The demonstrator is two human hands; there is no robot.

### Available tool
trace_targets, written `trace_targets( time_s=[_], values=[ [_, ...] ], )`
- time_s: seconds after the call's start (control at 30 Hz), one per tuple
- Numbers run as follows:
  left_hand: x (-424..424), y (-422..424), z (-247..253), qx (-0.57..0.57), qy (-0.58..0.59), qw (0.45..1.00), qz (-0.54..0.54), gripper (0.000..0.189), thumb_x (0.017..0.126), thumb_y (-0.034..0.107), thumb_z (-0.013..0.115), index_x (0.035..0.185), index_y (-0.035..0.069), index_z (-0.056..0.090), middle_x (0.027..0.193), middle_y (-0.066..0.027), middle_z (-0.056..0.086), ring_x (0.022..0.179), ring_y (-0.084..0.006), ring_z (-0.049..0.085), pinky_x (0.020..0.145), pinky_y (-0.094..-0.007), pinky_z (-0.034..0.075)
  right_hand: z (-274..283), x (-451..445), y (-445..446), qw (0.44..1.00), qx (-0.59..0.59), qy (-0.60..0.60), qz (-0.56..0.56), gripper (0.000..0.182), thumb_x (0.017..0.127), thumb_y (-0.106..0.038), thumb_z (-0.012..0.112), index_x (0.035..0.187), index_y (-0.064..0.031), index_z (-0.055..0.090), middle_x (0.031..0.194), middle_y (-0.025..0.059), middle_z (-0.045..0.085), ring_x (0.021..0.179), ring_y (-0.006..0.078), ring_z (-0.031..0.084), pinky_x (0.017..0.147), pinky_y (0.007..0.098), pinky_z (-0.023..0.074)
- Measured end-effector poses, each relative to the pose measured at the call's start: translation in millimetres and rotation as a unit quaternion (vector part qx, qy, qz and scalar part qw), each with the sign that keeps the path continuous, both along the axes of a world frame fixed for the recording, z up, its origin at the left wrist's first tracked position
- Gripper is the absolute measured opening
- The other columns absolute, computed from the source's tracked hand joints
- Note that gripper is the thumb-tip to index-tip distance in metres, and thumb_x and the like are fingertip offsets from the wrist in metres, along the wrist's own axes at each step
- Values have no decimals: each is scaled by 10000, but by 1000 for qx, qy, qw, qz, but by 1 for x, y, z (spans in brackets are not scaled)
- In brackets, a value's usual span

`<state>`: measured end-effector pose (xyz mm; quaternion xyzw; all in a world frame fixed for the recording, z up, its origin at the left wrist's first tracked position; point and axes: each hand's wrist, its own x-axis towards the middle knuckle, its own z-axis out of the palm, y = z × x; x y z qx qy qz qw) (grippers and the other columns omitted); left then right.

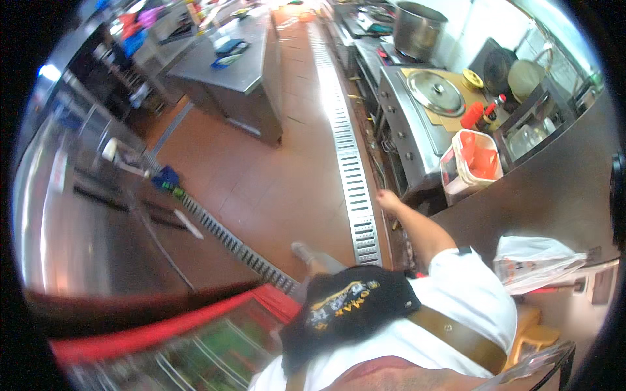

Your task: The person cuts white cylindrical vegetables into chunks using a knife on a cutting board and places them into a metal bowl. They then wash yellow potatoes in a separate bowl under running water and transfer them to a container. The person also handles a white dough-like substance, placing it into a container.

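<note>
My right hand (389, 201) hangs low on the right, fingers curled in, with nothing visible in it. It is over the edge of the metal drain grating (354, 181), left of the steel stove front (408, 137). My left hand is out of view. A black apron (352, 308) with printed writing lies over my white shirt, and one foot (304, 251) shows on the floor. Beyond my right hand, a white bucket (452, 173) holds red plastic items. A round metal lid (425, 95) rests on cardboard, beside red-topped bottles (491, 110).
A large steel pot (420, 29) stands at the back right. A steel table (220, 63) carries cloths at upper left. A second drain grating (220, 232) crosses the tiled floor (274, 190). A red-edged glass case (161, 327) is at lower left; a plastic bag (533, 259) hangs right.
</note>
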<state>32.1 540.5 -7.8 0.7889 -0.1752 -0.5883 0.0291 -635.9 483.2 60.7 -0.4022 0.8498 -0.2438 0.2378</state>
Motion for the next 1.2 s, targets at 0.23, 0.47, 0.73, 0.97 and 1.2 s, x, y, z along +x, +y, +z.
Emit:
trace_targets(
  time_s=[0.23, 0.47, 0.73, 0.97, 1.2],
  values=[
    [-70, -308, -7, -58, 76, 986, -135, 110, 913, 208, 555, 929, 112, 606, 737, -52, 561, 615, -162, 522, 504, -336, 441, -12, 32, -111, 982, 164, -86, 38, 391, 893, -342, 595, 1087, -16, 691, 1055, 160, 724, 858, 260, 696, 733, 398, 555],
    [-198, -726, 83, -303, 167, 936, -63, 48, 910, 162, 546, 911, 121, 571, 721, -32, 549, 604, -136, 513, 476, -276, 408, -89, -38, -124, 941, 278, -164, -106, 172, 806, -94, 631, 869, 20, 744, 838, 204, 715, 726, 280, 699, 631, 420, 529],
    [-371, -897, 125, -246, 126, 960, -50, 283, 940, 264, 565, 1184, 118, 562, 952, -70, 630, 829, -201, 625, 675, -334, 505, -77, -121, -349, 878, 158, -326, -312, 207, 818, -142, 612, 927, -20, 738, 853, 182, 712, 743, 296, 693, 667, 428, 526],
    [-612, -900, 104, -149, 251, 943, -158, 278, 958, 221, 618, 1202, 101, 559, 901, -57, 641, 729, -188, 632, 570, -287, 485, 6, -314, -554, 952, 26, -234, -195, 183, 867, -200, 625, 933, -52, 711, 817, 92, 706, 758, 213, 658, 700, 372, 518],
    [-796, -1110, 135, -312, 260, 877, -256, 263, 963, 201, 613, 1195, 77, 600, 947, -36, 665, 750, -112, 618, 606, -227, 471, -19, -466, -712, 884, -32, -379, -270, 114, 925, -158, 563, 925, -86, 652, 696, 43, 603, 549, 167, 568, 460, 307, 436]
  ],
)
